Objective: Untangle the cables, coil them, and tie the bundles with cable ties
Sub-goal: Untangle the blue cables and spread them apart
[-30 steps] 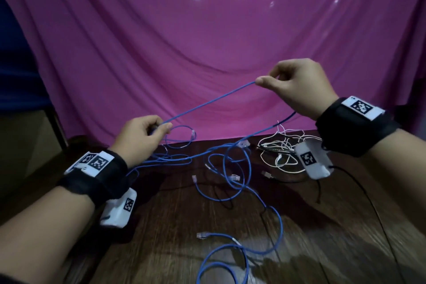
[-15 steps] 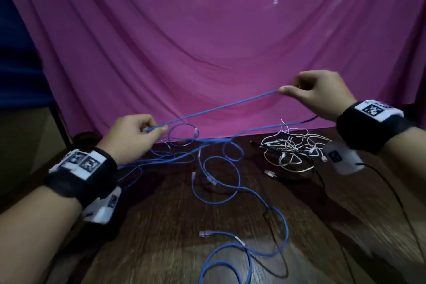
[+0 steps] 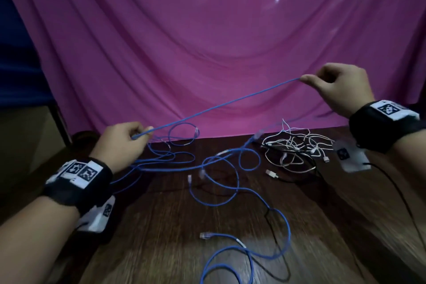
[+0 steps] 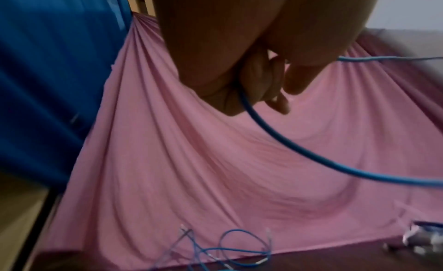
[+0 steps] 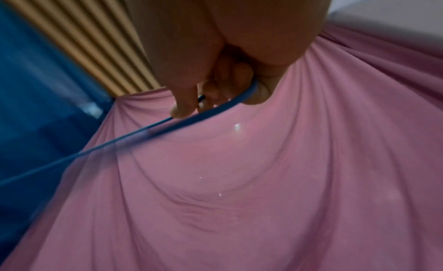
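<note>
Left hand [image 3: 124, 143]: low on the left, above the table, fingers curled, pinching the blue cable near the fingertips.
Right hand [image 3: 338, 87]: held up high on the right, thumb and fingers pinching the same blue cable.
Blue cable [image 3: 219, 105]: pulled tight in a straight slanted line between both hands, lower at the left, higher at the right.
Rest of the blue cable [image 3: 221, 182]: lying in loose loops on the table, running toward the near edge, with clear plugs on the ends.
Left wrist view: blue cable [image 4: 287, 150] coming out under the curled fingers and bending away to the right.
Right wrist view: blue cable [image 5: 143, 131] passing under the fingertips and running off to the lower left.
White cables [image 3: 297, 145]: a messy pile on the table, far right, below the right hand, mixed with a black cable [image 3: 304, 174].
Table [image 3: 161, 226]: dark brown wood.
Wristbands [image 3: 76, 182]: black, one on each wrist, with white tags showing black square patterns; no words to read.
Pink cloth [image 3: 207, 53]: hanging behind the table with soft folds.
</note>
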Tool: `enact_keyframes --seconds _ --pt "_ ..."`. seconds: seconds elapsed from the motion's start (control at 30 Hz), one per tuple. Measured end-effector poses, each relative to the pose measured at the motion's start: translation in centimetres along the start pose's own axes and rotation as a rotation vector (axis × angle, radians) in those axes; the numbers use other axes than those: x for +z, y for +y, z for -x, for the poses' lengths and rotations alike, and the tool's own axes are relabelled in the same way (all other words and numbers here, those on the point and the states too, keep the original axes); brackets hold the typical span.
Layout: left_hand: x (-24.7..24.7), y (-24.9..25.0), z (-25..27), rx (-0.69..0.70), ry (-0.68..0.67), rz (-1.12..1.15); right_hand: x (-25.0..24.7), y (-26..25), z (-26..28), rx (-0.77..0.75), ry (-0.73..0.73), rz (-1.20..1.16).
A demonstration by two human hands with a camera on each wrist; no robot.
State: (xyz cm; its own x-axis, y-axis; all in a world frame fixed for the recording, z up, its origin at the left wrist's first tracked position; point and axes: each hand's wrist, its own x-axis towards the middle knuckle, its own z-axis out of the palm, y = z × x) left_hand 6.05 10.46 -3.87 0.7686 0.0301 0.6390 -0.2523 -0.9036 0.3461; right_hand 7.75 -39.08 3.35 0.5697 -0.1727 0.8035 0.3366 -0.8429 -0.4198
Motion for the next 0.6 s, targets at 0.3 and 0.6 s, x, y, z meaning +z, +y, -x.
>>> enact_keyframes --seconds 0.3,0.6 --pt "0.4 2.5 0.7 -0.484 -0.384 0.978 0.4 1.6 0.5 0.048 -0.008 0.047" --pt "0.7 1.4 1.4 -0.532 -0.272 1.026 0.5 2.0 1.5 0.110 -0.041 0.052"
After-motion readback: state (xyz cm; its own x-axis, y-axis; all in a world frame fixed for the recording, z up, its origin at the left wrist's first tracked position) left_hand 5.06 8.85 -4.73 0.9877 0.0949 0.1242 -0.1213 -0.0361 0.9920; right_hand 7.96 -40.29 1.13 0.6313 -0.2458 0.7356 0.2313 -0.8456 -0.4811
